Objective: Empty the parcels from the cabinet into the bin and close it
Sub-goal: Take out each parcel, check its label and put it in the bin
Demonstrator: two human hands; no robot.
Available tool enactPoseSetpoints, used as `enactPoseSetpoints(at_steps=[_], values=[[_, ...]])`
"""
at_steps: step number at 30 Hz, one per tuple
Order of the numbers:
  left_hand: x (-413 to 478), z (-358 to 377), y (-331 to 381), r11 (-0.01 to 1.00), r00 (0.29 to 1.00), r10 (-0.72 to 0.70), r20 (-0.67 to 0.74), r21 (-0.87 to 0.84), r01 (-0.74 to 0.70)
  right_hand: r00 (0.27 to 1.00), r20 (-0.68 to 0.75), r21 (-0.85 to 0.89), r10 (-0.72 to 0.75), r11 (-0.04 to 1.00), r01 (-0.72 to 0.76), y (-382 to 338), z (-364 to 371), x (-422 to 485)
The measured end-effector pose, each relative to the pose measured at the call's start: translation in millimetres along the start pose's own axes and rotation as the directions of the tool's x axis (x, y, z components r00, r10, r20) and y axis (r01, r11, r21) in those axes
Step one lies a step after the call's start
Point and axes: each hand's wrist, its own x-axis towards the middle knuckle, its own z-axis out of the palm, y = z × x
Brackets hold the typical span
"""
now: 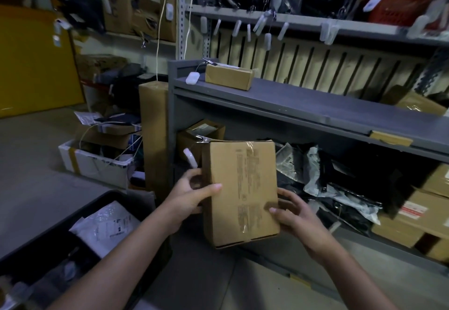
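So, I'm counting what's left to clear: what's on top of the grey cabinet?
The grey cabinet carries, at its left end, a small cardboard box with a white tag beside it. A taped box shows far right; whether it rests on top is unclear.

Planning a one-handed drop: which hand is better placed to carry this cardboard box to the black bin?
Probably left. The left hand grips the cardboard box at its left edge, and the black bin lies on that side.
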Motion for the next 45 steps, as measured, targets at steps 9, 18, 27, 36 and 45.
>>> enactPoseSetpoints(at_steps=[9,18,27,36,45], values=[[3,4,-12,0.722,0.871,0.464,0.163,0.5,-0.478,0.976,-0.075,0.359,0.206,0.918,-0.167,-13,-5,16],[2,24,-33,-0.117,0.482,0.707,0.518,0.757,-0.643,0.963,-0.008,0.411,0.269,0.879,-0.242,-6,3,25],[6,0,-28,0.305,0.808,0.516,0.285,0.82,-0.484,0.982,-0.088,0.318,0.169,0.939,-0.133,15,-19,36],[39,-18,28,0.539,0.967,0.164,0.196,0.803,-0.255,0.969,0.239,0.019,0.057,0.998,-0.063,-26,-27,56],[42,3,52,0.759,0.954,-0.107,0.279,0.643,-0.103,0.934,0.352,-0.354,0.052,0.932,0.081,-107,-16,74]])
